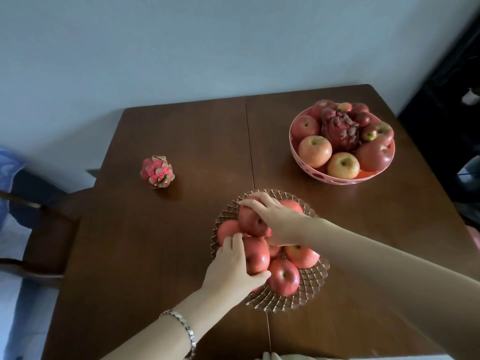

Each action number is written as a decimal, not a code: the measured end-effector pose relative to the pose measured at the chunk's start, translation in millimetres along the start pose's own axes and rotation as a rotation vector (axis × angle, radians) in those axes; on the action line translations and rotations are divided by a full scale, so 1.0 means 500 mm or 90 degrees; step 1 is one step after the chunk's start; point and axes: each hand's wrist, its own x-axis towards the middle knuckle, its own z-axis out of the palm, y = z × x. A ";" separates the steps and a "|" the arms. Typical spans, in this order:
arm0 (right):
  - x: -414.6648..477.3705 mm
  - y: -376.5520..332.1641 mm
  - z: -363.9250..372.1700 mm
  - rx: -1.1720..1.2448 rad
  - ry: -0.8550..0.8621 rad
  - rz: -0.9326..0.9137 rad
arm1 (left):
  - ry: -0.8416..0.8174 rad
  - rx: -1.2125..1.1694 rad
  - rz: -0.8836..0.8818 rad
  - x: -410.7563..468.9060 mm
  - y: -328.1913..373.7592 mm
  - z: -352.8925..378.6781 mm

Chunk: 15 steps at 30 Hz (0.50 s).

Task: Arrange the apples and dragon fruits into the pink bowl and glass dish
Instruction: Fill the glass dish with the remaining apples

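Observation:
A ribbed glass dish [309, 287] near the table's front middle holds several red apples. My right hand [275, 219] grips the far apple [250, 222] in the dish from above. My left hand [231, 271] grips another apple [257, 255] at the dish's left side. A pink bowl [335, 179] at the back right holds several apples around a dark red dragon fruit [340, 131]. A smaller pink-and-green dragon fruit [157, 172] lies alone on the table to the left.
The brown wooden table [155, 255] stands against a pale wall. A chair [44, 229] stands at the table's left side. Dark furniture fills the far right. A metal bracelet [181, 326] is on my left wrist.

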 end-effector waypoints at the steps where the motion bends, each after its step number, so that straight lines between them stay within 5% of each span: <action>1: -0.002 0.005 0.001 0.004 0.004 0.003 | 0.001 0.004 0.004 0.000 0.001 0.000; 15: -0.024 0.015 0.012 0.120 0.078 0.088 | 0.093 0.115 0.051 0.004 -0.011 0.001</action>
